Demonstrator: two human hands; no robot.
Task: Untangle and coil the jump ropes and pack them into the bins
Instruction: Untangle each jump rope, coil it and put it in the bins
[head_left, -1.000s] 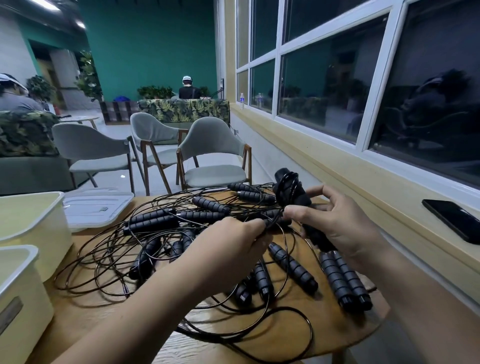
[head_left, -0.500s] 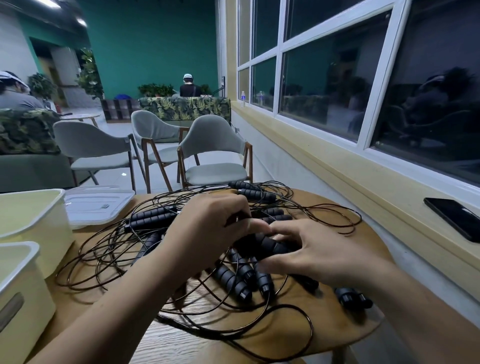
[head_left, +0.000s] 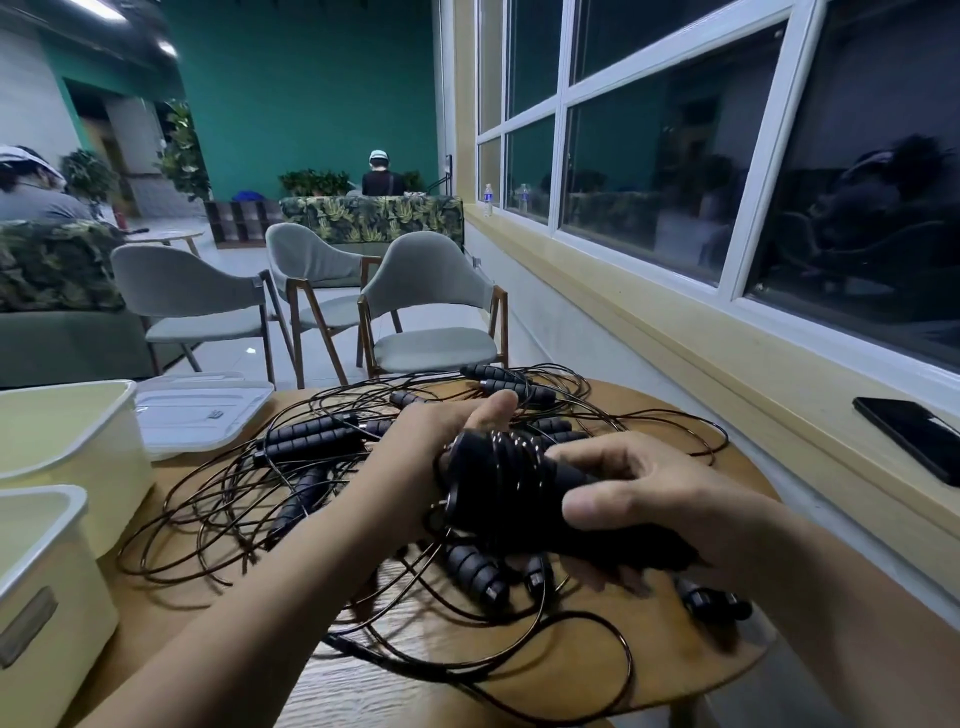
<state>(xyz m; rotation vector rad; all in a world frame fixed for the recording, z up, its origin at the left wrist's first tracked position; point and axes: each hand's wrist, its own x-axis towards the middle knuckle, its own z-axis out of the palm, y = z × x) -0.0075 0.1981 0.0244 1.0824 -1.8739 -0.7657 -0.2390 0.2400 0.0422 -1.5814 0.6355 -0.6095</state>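
Black handles, caps seemingly leftward, span from left hand to right hand

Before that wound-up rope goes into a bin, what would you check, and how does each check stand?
1. Firm hold: the left hand and right hand both grip the wrapped rope. Ok.
2. Cord fully wound: coils circle the handles, but I can't see whether an end trails loose. Cannot tell.
3. Bundle free of the tangled pile: loose cords run under both hands. Cannot tell.
4. Bin ready: the near bin has no lid on. Ok.
5. Other ropes sorted: many lie knotted across the table. Not ok.
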